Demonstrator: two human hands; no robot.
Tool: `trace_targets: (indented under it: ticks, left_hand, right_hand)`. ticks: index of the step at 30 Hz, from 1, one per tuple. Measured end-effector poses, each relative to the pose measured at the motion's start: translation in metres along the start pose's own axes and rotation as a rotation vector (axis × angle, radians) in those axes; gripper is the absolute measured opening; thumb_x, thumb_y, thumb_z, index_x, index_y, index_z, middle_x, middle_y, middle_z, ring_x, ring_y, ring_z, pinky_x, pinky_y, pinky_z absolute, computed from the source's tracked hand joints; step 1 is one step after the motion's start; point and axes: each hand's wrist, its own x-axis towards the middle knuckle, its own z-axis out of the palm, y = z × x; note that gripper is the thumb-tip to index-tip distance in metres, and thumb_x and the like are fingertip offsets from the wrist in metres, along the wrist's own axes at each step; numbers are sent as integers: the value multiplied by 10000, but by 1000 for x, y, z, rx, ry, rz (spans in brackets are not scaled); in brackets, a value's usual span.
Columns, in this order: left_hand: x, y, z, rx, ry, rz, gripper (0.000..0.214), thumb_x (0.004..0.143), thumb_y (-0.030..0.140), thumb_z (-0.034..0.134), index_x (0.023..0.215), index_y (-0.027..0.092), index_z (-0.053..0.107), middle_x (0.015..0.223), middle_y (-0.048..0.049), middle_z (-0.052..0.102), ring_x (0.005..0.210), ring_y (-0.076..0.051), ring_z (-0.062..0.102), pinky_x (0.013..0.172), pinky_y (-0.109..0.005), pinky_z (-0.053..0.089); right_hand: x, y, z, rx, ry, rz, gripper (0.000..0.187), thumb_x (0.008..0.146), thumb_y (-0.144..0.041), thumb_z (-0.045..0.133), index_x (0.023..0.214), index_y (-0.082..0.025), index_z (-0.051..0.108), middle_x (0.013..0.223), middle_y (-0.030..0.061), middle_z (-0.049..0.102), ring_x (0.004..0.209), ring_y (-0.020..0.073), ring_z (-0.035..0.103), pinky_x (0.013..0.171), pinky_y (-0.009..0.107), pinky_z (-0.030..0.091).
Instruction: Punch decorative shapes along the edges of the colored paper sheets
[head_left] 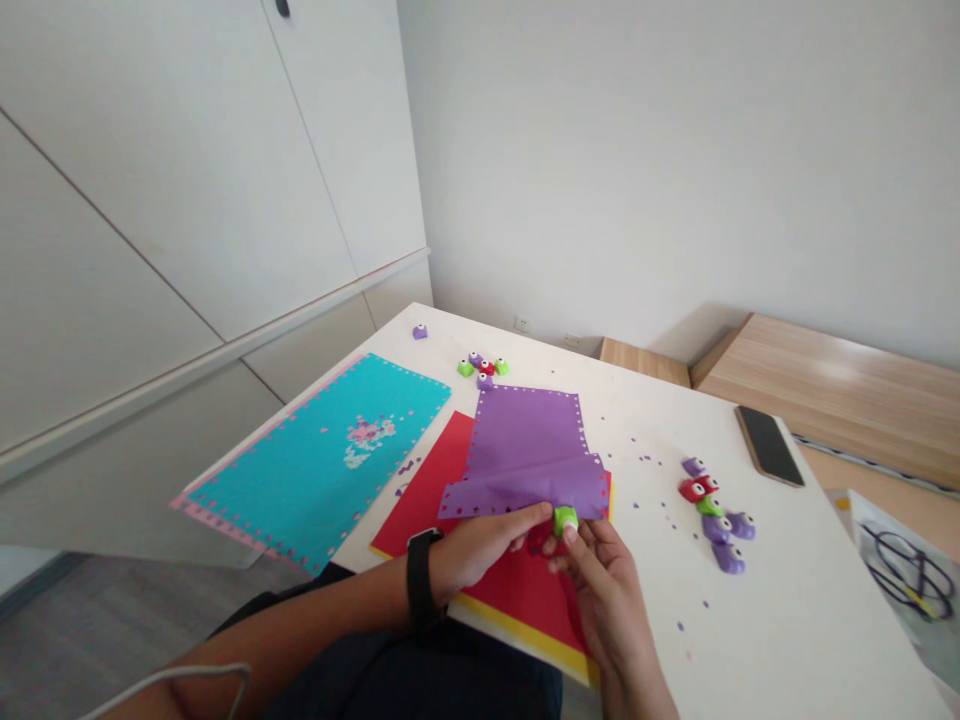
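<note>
Inspecting the work, the right hand (pixel 611 590) pinches a small green plastic craft punch (pixel 565 520), seemingly on the folded edge of a purple paper sheet (pixel 525 440) lying over a red paper sheet (pixel 510 590), while the left hand (pixel 476 550) steadies that edge, fingers pressed together.

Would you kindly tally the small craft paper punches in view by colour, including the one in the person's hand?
Purple punches: 7
Green punches: 4
Red punches: 2
Total: 13
</note>
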Motion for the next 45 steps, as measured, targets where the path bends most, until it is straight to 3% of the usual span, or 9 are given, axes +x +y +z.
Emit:
trace_targets:
  ticks: [6,10,13,18,22,28,34,39,45]
  left_hand:
    - [5,-8,-3,23,67,10,586,851,682,576,524,228,397,539,49,403,562,-143,370,689,-338,331]
    - [4,-6,-5,61,57,30,599,868,681,554,518,224,388,538,46,409,558,-140,390,700,-335,342]
    - [0,1,-5,100,37,2,612,854,701,563,513,218,402,543,43,429,569,-140,417,708,-325,354]
    - [-5,5,1,234,-11,-20,566,838,665,597,519,215,471,580,22,533,608,-163,516,700,-318,383]
    - [-5,-1,4,327,-61,-21,532,815,648,628,528,211,532,601,1,584,595,-169,535,677,-318,404]
    - [0,-12,1,338,-89,-7,500,842,617,594,564,203,572,621,-9,620,592,-166,551,675,-312,420]
    - [-2,-8,2,353,-54,-41,466,825,584,612,548,211,567,629,-11,635,624,-184,587,706,-319,445]
    - [0,-7,3,356,-42,-43,503,825,616,606,523,220,536,604,-1,608,594,-175,556,708,-325,437]
    - [-2,2,2,298,25,-60,539,821,657,595,506,229,510,591,8,572,636,-188,558,755,-335,418]
  right_hand:
    - [1,-20,-33,192,73,135,292,842,-345,787,1080,-206,690,847,30,694,643,132,635,453,164,467]
    - [28,-54,-74,190,399,25,290,743,-325,866,961,-192,729,960,49,726,727,137,698,485,128,526]
    - [60,-90,-79,-17,369,-105,408,619,-274,942,956,-212,719,965,18,722,777,142,723,497,109,526]
    - [136,-118,-19,-722,29,-288,405,805,-426,778,1112,-209,630,1061,49,691,790,184,741,656,276,611]
    - [212,-82,42,-992,-117,-234,280,825,-302,769,1057,-174,678,1015,62,720,684,178,718,647,324,607]
    - [283,-23,93,-1273,-205,-173,218,950,-321,682,1092,-157,667,1136,72,682,1011,223,668,886,436,573]
    - [290,2,106,-1297,-317,-124,231,963,-338,669,1096,-149,661,1052,52,693,872,187,688,778,373,601]
    - [274,-10,103,-1202,-408,-194,237,947,-283,687,1141,-150,656,1075,58,710,816,165,703,689,308,611]
    - [216,-89,32,-1256,-244,-343,330,942,-335,595,1255,-233,630,1141,53,730,736,151,711,583,248,563]
